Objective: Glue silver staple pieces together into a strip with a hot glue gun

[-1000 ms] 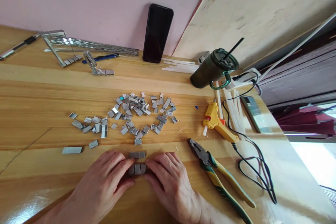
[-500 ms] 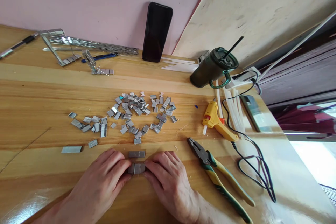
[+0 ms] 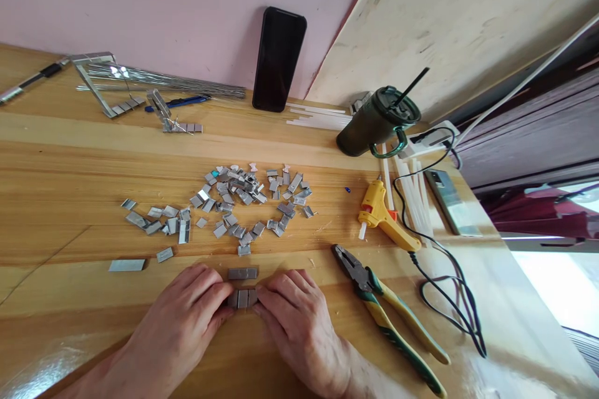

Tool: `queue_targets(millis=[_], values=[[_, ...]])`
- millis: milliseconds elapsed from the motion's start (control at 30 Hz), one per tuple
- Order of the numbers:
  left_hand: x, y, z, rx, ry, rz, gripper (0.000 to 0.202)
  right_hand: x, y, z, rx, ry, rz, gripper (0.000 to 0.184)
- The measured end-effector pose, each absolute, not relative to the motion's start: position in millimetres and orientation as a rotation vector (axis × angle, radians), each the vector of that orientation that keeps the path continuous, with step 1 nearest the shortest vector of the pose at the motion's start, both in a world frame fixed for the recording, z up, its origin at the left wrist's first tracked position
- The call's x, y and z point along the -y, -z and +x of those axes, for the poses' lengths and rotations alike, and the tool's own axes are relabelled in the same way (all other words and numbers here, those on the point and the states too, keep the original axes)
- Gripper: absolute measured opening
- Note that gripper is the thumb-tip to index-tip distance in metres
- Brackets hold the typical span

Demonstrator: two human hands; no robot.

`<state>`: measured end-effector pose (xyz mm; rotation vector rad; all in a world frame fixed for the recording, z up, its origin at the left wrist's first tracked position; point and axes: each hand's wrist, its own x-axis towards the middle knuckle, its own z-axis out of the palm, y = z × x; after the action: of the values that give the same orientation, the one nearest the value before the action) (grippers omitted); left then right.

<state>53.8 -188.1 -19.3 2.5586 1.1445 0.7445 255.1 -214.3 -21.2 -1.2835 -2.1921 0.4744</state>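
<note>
Head view: left hand [image 3: 180, 324] and right hand [image 3: 299, 323] pinch a short row of metal pieces [image 3: 242, 298] between their fingertips near the bench [image 3: 70, 156] front edge, unchanged from earlier; pliers [image 3: 374, 292] lie beside the right hand.

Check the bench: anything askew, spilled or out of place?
Nothing looks spilled or broken. The small metal pieces lie scattered loose on the table, and the glue gun lies on its side, its black cord looping untidily near the right edge. Left hand and right hand pinch a short metal row.
</note>
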Motion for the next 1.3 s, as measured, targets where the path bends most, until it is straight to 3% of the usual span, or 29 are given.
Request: queue_targets(millis=[567, 967, 1067, 1200, 1300], values=[[189, 19, 54, -1.198, -0.750, 2.631, 0.020, 212, 20, 258, 2.164, -0.531, -1.256, 0.007], [189, 19, 48, -1.227, -0.879, 2.369, 0.016, 209, 11, 270, 2.041, -0.550, -1.198, 0.016], [188, 19, 46, -1.232, -0.948, 2.329, 0.021, 198, -4, 280, 2.106, -0.434, -1.317, 0.023], [187, 17, 47, -1.237, -1.022, 2.340, 0.024, 163, -21, 290, 2.293, -0.257, -1.637, 0.010], [186, 14, 49, -1.228, -1.064, 2.353, 0.027, 129, -25, 293, 2.392, -0.181, -1.870, 0.014]])
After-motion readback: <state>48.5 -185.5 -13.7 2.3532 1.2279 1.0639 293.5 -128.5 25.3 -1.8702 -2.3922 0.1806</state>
